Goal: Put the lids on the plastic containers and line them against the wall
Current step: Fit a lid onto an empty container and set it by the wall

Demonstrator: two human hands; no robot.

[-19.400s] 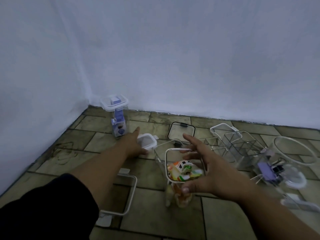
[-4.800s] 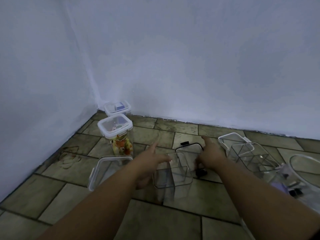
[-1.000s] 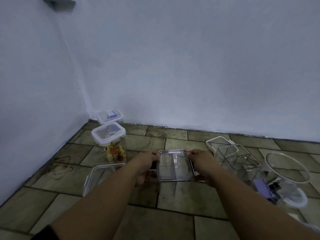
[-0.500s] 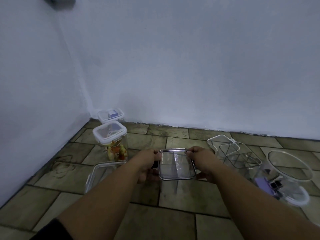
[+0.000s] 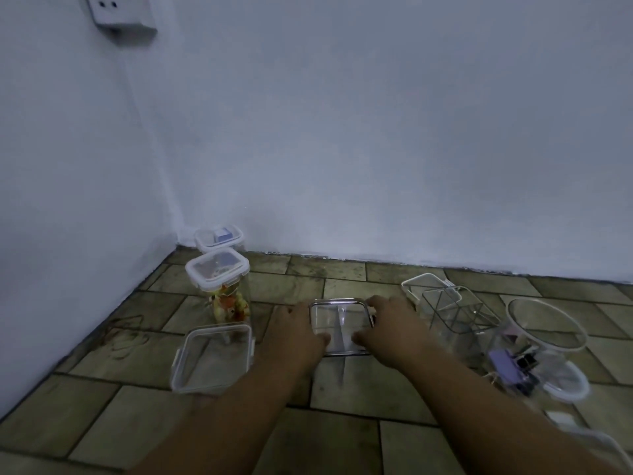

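A clear square container with a dark-rimmed lid point(image 5: 340, 317) stands on the tiled floor in front of me. My left hand point(image 5: 296, 332) grips its left side and my right hand point(image 5: 390, 329) grips its right side, thumbs pressing on the lid's near edge. Two lidded tall containers stand at the left: one with colourful contents point(image 5: 219, 286), and one with a blue item point(image 5: 220, 237) in the corner behind it. An open clear rectangular container point(image 5: 214, 358) lies at my left. A clear divided container point(image 5: 455, 310) and a loose white-rimmed lid point(image 5: 419, 284) are at the right.
A round clear container point(image 5: 544, 327) with purple and black items stands at far right, a round lid point(image 5: 565, 382) beside it. Walls point(image 5: 342, 149) meet in a corner at the left. A white wall fixture point(image 5: 120, 15) is at top left.
Since 19 seconds ago the colourful container got its lid and stands by the corner. Over the last second my hands shifted on the square lid, thumbs now pressing its near edge.
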